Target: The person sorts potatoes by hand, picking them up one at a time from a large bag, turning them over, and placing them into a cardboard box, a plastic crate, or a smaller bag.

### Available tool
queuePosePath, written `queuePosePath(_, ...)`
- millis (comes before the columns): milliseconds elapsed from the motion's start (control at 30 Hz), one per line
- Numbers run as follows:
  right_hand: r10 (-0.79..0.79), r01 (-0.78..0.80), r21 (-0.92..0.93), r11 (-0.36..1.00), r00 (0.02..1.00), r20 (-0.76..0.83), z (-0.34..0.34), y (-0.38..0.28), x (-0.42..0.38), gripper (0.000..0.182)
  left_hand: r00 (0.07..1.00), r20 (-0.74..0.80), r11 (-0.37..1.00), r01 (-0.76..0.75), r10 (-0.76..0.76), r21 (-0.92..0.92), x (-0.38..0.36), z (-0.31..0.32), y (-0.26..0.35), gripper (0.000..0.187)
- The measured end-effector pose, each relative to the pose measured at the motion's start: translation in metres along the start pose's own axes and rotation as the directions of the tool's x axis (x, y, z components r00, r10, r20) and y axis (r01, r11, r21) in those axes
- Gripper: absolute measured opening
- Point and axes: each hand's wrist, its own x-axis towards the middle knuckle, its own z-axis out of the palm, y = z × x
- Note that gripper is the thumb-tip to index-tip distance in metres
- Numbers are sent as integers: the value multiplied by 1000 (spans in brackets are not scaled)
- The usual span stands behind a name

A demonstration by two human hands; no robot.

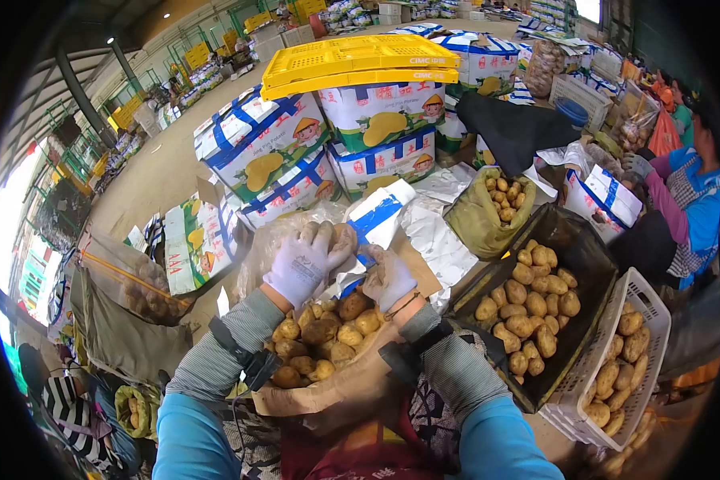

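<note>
Both hands wear white gloves with soiled fingers. Above an open carton of potatoes [328, 340], my left hand [306, 260] has its fingers curled at the carton's far edge, near a clear plastic liner. My right hand [388, 278] is closed at the same edge, beside a white flap with blue tape [378, 212]. What either hand grips is too small or hidden to name. The potatoes lie loose below the wrists, and brown cardboard forms the carton's near side.
At right are a dark bin of potatoes [536, 304] and a white crate of potatoes [624, 368]. A green sack [492, 212] stands behind them. Ahead, printed cartons [384, 120] carry yellow crates [360, 64]. A person [688, 192] sits far right.
</note>
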Motion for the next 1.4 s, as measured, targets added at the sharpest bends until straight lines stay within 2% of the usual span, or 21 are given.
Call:
queuePosePath(67, -184, 121, -182, 976, 904, -386, 45, 16, 16, 21, 996, 15, 993, -85, 84, 81, 1, -9, -18, 50)
queuePosePath(100, -225, 117, -256, 959, 867, -445, 50, 4, -41, 21, 999, -7, 998, -36, 37, 47, 6, -14, 26, 50)
queuePosePath(267, -373, 310, -223, 924, 854, -362, 104, 10, -39, 21, 993, 108, 993, 33, -45, 112, -12, 5, -4, 55)
queuePosePath(367, -478, 401, -285, 870, 828, -293, 92, -15, -45, 24, 891, 321, 889, 401, -321, -223, -40, 10, -7, 61)
queuePosePath(400, -555, 451, -355, 819, 779, -290, 112, -18, -56, 25, 785, 484, 803, 544, -386, -244, -55, 19, -4, 62)
queuePosePath(500, -567, 472, -332, 817, 762, -314, 78, -45, -63, 24, 710, 682, 590, 631, -177, -504, -120, 59, 15, 60)
queuePosePath(567, -545, 437, -336, 834, 745, -383, 68, -55, -68, 23, 487, 873, 650, 673, -30, -353, -143, 77, 43, 63)
queuePosePath(633, -612, 478, -417, 773, 736, -290, 55, -61, -70, 20, 341, 924, 813, 480, 174, -330, -171, 101, 76, 68)
queuePosePath(667, -714, 440, -691, 574, 682, -159, 41, -65, -69, 19, 349, 912, 755, 533, 217, -383, -178, 111, 74, 62)
queuePosePath(733, -722, 409, -756, 511, 681, -120, 45, -67, -68, 18, 347, 911, 626, 665, 222, -406, -173, 130, 58, 50)
queuePosePath(767, -656, 435, -586, 684, 718, -232, 54, -68, -74, 18, 330, 924, 553, 741, 193, -380, -170, 148, 49, 43)
queuePosePath(800, -566, 445, -378, 812, 758, -324, 63, -68, -76, 18, 351, 935, 597, 738, 59, -315, -153, 147, 42, 35)
queuePosePath(833, -551, 475, -294, 829, 781, -293, 61, -73, -76, 18, 541, 837, 675, 648, -83, -353, -151, 161, 38, 30)
queuePosePath(867, -556, 472, -306, 827, 769, -316, 61, -74, -75, 19, 537, 833, 724, 625, -128, -292, -165, 210, 36, 27)
queuePosePath(900, -562, 470, -319, 823, 756, -337, 72, -74, -73, 19, 620, 773, 731, 588, -134, -345, -155, 215, 30, 28)
queuePosePath(1033, -623, 435, -518, 737, 734, -270, 75, -71, -73, 25, 460, 884, 751, 553, 86, -361, -113, 266, 19, 36)
queuePosePath(1067, -624, 421, -493, 762, 681, -383, 81, -68, -71, 28, 404, 905, 768, 535, 135, -353, -102, 273, 19, 37)
queuePosePath(1200, -627, 354, -590, 726, 692, -358, 89, -62, -72, 32, 136, 972, 753, 615, 193, -235, -86, 328, 27, 40)
queuePosePath(1300, -652, 298, -676, 674, 670, -355, 85, -63, -74, 32, 208, 924, 819, 429, 320, -380, -85, 356, 30, 38)
queuePosePath(1333, -665, 320, -660, 680, 647, -372, 81, -63, -75, 34, 164, 920, 861, 324, 357, -392, -88, 380, 34, 37)
queuePosePath(1400, -682, 309, -657, 688, 586, -438, 75, -64, -73, 33, 103, 940, 864, 372, 325, -339, -83, 380, 40, 36)
